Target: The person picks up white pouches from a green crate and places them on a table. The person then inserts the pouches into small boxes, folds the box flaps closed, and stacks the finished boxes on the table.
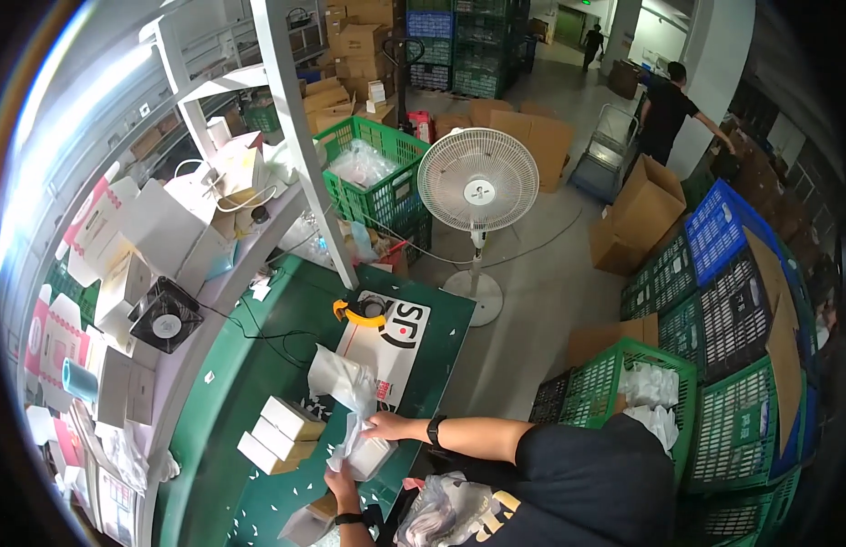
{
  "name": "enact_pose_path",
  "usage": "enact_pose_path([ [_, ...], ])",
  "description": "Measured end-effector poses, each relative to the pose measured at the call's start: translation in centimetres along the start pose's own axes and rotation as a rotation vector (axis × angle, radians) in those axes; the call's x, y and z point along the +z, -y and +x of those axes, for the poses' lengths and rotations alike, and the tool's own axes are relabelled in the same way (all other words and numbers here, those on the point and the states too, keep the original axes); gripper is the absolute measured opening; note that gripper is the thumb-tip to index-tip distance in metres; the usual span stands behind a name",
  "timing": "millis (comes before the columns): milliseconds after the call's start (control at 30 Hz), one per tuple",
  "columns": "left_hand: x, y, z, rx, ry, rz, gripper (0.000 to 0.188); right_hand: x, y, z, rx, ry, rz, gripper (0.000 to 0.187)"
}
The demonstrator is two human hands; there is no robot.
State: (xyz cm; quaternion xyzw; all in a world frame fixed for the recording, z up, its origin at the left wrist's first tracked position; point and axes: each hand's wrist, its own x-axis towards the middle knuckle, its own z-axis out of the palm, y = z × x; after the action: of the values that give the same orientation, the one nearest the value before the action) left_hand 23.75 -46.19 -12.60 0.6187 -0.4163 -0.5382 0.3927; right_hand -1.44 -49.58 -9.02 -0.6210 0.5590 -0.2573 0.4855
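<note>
My right hand (389,426) is closed on the upper part of a thin translucent plastic bag (353,433). Lower down, my left hand (343,485) pinches the same bag near its edge. Just beside both hands lies a white box (373,458), partly covered by plastic; I cannot tell whether it is inside the bag. Above the hands rests a white plastic-wrapped packet (341,376). Left of them, several small white boxes (282,434) sit close together on the green table (213,433). An open carton (309,521) stands by my left wrist.
An orange tape dispenser (364,314) lies on a flat white carton (400,328). At left, a shelf holds a black fan unit (166,321) and boxes. A white standing fan (478,187) is beyond the table. Green crates (637,369) are stacked at right; another person (667,114) stands farther back.
</note>
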Motion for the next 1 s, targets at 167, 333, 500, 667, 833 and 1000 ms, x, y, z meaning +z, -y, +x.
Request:
enact_pose_path([
  [167,2.2,-1.4,-0.2,-0.041,-0.226,0.451,0.048,2.6,-3.0,1.4,0.128,-0.113,-0.063,0.044],
  [333,3.2,-7.6,-5.7,0.871,-0.478,0.996,0.063,3.3,-2.6,1.5,0.172,-0.107,-0.096,0.043],
  [500,3.7,-7.1,-5.0,0.686,0.348,0.879,0.07,2.0,-0.2,0.9,0.303,-0.148,0.029,0.039],
  [667,2.5,-4.0,-5.1,0.314,0.281,0.578,0.073,0.1,2.4,-1.5,-0.29,-0.46,-0.332,0.053],
  [833,2.1,-2.4,-4.6,0.244,0.269,0.428,0.076,-1.2,5.2,-4.4,-0.57,0.138,-0.26,0.064],
  [1000,2.0,0.2,-2.1,0.208,0.331,0.418,0.076,-2.0,2.4,-4.2,-0.247,0.319,-0.078,0.071],
])
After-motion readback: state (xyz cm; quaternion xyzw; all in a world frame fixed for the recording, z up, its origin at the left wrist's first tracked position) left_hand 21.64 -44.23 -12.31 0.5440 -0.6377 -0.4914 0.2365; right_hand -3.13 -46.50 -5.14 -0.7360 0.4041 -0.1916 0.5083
